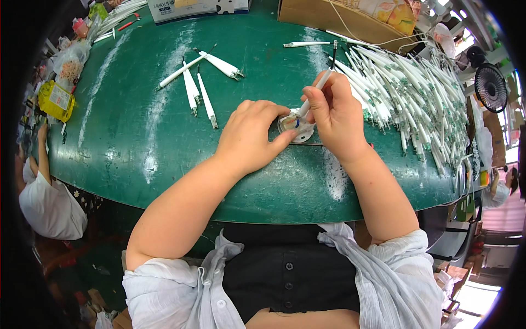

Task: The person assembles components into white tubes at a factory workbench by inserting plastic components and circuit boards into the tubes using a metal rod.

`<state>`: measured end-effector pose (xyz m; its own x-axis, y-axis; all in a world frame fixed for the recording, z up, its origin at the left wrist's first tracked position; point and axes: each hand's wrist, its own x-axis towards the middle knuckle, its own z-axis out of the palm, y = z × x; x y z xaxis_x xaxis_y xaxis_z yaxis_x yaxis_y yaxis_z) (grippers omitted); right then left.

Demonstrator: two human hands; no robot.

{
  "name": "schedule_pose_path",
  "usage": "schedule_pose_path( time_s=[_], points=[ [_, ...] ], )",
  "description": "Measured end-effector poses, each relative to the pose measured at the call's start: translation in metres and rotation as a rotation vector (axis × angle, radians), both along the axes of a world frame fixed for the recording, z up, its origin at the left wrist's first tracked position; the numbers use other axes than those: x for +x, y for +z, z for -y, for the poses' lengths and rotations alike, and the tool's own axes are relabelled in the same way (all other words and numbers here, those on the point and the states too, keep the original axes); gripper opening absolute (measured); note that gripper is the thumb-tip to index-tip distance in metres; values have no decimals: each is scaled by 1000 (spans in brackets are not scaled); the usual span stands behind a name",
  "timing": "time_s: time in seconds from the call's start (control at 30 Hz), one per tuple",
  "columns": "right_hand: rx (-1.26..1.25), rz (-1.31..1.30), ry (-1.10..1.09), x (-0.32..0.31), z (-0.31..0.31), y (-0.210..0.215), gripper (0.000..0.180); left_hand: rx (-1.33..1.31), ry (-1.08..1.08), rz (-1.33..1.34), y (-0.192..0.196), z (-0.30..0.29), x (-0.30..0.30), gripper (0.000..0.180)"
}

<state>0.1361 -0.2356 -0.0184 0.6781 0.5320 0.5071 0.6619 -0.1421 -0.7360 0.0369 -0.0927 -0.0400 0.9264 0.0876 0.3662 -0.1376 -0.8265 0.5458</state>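
My right hand [337, 112] pinches a slender white stick [312, 90] with a black upper end, tilted over the table. The stick's lower end meets a small round fixture, clear and white with a blue spot [300, 134]. Around the fixture's left side curve the thumb and fingers of my left hand [249, 134], which steady it against the table. My fingers partly hide where stick and fixture touch. To the left of my hands lie several loose white sticks [207, 98] with dark wires at one end and greenish metal-looking tips at the other.
A large heap of similar white sticks [402, 93] covers the right of the green table [120, 142]. Cardboard boxes [323, 22] stand at the far edge. A yellow package [56, 101] lies far left, near another person [49, 203]. A black fan [490, 88] is at right.
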Motion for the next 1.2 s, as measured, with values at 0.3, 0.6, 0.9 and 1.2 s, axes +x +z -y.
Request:
schedule_pose_path(
  time_s=[0.3, 0.6, 0.9, 1.2],
  points=[
    [288, -268, 173, -17, 8, 8, 18, -189, -102, 161, 13, 12, -1, 29],
    [559, -385, 197, -7, 18, 30, 14, -316, -183, -121, 12, 10, 0, 20],
    [639, -321, 212, -15, 18, 36, 22, -526, 88, 233, 23, -24, -18, 21],
    [-240, 20, 339, -20, 25, 31, 28, 229, 1042, -136, 3, -224, -164, 32]
  ],
)
